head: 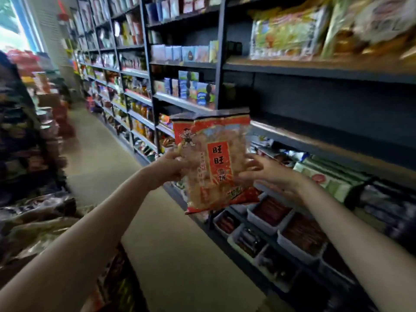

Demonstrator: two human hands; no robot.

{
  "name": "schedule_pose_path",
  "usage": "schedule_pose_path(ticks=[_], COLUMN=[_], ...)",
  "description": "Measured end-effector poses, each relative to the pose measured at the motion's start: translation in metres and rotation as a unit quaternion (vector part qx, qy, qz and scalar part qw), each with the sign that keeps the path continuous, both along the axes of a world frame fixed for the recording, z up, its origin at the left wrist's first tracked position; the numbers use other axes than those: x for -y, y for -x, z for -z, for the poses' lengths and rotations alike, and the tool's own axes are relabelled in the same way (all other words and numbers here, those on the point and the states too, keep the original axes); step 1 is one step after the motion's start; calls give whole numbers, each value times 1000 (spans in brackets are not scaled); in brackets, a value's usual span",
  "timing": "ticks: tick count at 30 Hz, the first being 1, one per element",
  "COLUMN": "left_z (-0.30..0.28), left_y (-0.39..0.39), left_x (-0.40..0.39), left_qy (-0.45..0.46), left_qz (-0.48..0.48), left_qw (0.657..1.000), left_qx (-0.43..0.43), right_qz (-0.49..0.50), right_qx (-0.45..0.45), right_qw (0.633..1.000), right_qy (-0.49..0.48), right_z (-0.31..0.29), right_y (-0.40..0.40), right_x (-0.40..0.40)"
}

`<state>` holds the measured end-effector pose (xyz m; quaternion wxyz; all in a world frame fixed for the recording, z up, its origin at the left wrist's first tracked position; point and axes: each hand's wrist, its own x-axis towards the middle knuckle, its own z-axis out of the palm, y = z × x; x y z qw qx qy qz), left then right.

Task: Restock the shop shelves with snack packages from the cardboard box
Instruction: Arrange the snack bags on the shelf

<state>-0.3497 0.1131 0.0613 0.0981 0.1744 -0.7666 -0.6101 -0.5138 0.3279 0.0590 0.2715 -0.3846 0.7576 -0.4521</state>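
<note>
My left hand grips the left edge of the bag, fingers curled round it. My right hand is at the bag's right edge, fingers spread fairly straight and touching it from behind; whether the thumb pinches I cannot tell, the frame is blurred. The bag is held upright in the air between both hands, red and clear with a red label panel and a cartoon figure at its top left, pale crackers showing through. It sits in front of the dark shelf unit, level with the front edge of the bare shelf on my right. Below that shelf, white trays of dark red packs line the lower front edge. Above, big yellow snack packs stand on an upper shelf. Blue boxes sit on the shelves further left. Tan floor runs down the aisle. Blurred dark packs are piled at my lower left.
</note>
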Motion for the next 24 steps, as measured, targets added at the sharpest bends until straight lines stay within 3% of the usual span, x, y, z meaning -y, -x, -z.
schedule_pose_path(ticks=[3,10,16,18,21,24], left_z=[-21,-40,-41,-46,-58,-61], left_y=[61,185,266,285,308,332], left_x=[-53,-232,-362,-401,-455,-502], left_qy=[33,-11,-44,-42,-70,-39], left_qz=[65,266,392,447,508,456], left_qw=[996,956,904,875,838,845], left_qx=[-52,-121,-165,-181,-187,-277], right_qz=[114,304,370,382,404,471], right_qx=[-12,-3,-18,-57,-36,-32], right_qw=[993,946,889,861,814,755], right_qy=[33,113,270,330,415,455], right_z=[-12,-25,-40,-45,-42,-33], right_y=[34,102,127,127,133,137], right_x=[-77,-272,-407,-441,-493,-532])
